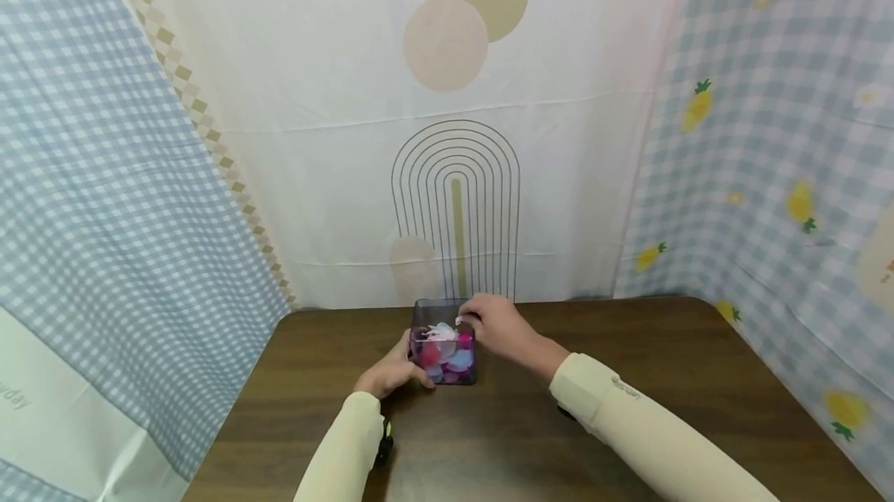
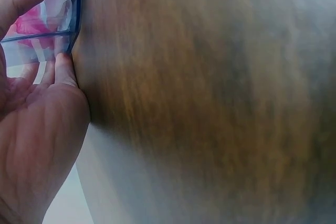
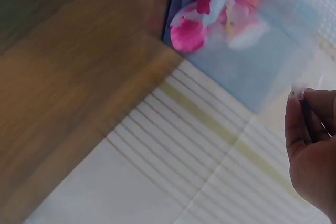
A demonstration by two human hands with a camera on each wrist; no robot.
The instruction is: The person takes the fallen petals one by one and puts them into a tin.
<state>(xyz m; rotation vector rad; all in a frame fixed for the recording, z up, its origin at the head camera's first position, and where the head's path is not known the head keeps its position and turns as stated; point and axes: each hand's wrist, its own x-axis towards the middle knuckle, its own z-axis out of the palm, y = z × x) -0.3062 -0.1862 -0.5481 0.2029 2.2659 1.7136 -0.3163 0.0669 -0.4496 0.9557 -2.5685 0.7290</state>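
A clear, smoky plastic box (image 1: 436, 308) stands on the wooden table, partly filled with petal-like pieces (image 1: 457, 361) in pink, red, white and pale blue. My left hand (image 1: 391, 372) holds its near left corner, thumb in front and fingers along the side. In the left wrist view that hand (image 2: 42, 114) reaches round the box's lower edge. Over the right part of the rim, my right hand (image 1: 499, 323) pinches a small whitish piece (image 3: 297, 91) between thumb and fingers. Its exact kind is too blurred to tell.
The brown table (image 1: 531, 424) ends at a pale patterned curtain (image 1: 573, 199) just behind the box. Blue checked cloth (image 1: 140, 176) hangs on the left, and checked cloth with pineapples (image 1: 754, 199) on the right.
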